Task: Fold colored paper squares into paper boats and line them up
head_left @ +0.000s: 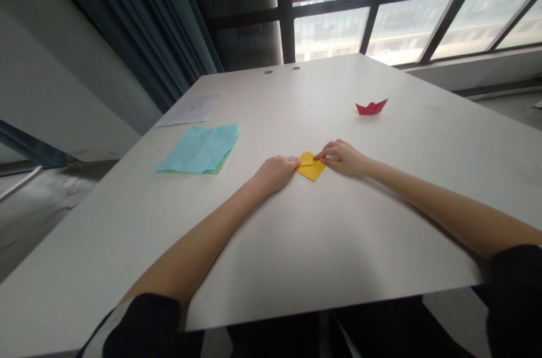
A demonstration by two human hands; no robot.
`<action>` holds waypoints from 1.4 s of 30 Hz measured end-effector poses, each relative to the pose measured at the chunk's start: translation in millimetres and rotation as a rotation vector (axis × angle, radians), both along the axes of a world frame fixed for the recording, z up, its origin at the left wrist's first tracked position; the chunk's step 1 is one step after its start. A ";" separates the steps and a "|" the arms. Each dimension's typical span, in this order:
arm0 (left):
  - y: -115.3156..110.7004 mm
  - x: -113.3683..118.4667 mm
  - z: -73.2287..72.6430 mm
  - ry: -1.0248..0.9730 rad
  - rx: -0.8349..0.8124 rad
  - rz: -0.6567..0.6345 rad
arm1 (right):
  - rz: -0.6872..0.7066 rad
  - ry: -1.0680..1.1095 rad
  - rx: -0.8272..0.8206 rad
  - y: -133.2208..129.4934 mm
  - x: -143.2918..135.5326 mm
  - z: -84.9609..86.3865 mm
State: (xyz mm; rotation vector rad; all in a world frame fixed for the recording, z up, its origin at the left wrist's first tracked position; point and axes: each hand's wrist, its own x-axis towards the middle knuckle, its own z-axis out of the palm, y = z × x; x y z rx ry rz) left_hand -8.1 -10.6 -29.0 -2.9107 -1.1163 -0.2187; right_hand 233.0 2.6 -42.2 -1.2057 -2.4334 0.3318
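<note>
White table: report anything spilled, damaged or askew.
Nothing looks spilled or damaged. The paper stack at the left looks slightly untidy: its creased blue top sheet has wavy edges, with greenish edges showing beneath. The red boat stands upright; the left hand and right hand touch the yellow paper.

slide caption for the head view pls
Left hand and right hand touch folded yellow paper on a white table, a red paper boat farther back.
</note>
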 end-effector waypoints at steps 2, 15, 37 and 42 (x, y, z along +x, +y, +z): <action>1.3 -3.2 -1.4 -0.070 -0.015 -0.032 | -0.002 -0.004 -0.008 -0.3 0.5 0.0; 3.2 -3.2 -7.2 -0.408 0.010 -0.067 | 0.039 0.090 0.072 0.1 2.0 -8.6; 6.5 1.7 -7.3 -0.976 -0.344 0.262 | -0.072 0.414 0.093 -18.8 -12.0 14.9; 8.5 1.2 -12.6 -0.794 -0.410 0.272 | -0.162 0.320 -0.005 -11.4 -9.6 6.9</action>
